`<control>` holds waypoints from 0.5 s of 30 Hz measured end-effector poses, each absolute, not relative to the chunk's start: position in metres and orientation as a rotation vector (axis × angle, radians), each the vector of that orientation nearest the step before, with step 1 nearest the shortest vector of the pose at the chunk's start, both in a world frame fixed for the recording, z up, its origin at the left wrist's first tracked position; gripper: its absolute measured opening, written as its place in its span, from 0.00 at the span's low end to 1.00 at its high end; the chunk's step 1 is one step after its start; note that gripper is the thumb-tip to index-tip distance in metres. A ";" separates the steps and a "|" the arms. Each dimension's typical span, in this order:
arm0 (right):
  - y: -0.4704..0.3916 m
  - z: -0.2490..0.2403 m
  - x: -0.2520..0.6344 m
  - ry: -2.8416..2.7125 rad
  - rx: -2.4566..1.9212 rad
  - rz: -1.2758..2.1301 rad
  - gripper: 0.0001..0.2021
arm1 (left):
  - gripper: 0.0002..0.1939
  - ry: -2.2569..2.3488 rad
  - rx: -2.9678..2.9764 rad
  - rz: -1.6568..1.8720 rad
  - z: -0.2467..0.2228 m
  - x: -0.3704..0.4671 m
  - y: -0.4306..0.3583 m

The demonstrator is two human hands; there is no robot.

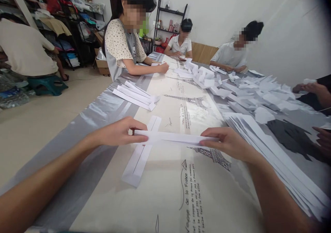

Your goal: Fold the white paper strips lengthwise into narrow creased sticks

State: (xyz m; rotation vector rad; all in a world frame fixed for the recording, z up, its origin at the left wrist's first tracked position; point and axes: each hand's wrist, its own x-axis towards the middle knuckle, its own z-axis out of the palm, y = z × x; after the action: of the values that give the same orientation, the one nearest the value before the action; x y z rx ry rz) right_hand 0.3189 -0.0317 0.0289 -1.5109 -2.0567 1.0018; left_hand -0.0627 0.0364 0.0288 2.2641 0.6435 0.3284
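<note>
My left hand (124,131) pinches the left end of a folded white paper strip (178,137) between thumb and fingers. At the strip's right end, my right hand (226,141) closes on it in the same way. Held level above the table, the strip crosses over a second folded strip (137,165). That one slants away from me and shows a dark line along its middle. Whether the two strips are joined where they cross, I cannot tell.
A tablecloth (165,198) printed with towers and script covers the table. To the right are a stack of long paper strips (271,160) and a heap of folded paper (245,91). More strips (134,95) lie at left. Several people sit or stand around, including one in a dotted sleeve (119,41).
</note>
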 end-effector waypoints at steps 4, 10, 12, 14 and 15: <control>-0.029 0.031 0.336 -1.856 -1.513 0.999 0.12 | 0.19 0.610 2.077 0.089 0.030 -0.067 0.040; -0.025 0.017 0.326 -1.487 -1.402 0.977 0.13 | 0.12 0.542 1.703 -0.071 0.030 -0.062 0.033; -0.024 0.015 0.320 -1.413 -1.302 1.021 0.19 | 0.13 0.534 1.688 -0.021 0.030 -0.062 0.032; -0.024 0.014 0.316 -1.405 -1.237 1.074 0.22 | 0.14 0.544 1.699 0.042 0.030 -0.063 0.034; -0.025 0.014 0.314 -1.418 -1.226 1.089 0.21 | 0.14 0.547 1.702 0.058 0.029 -0.064 0.035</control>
State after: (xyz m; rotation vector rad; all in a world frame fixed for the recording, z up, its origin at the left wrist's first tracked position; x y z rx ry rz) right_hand 0.3142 -0.0245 0.0135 -1.2262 -1.4181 1.0888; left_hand -0.0639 0.0348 0.0294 1.7017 0.5473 0.0583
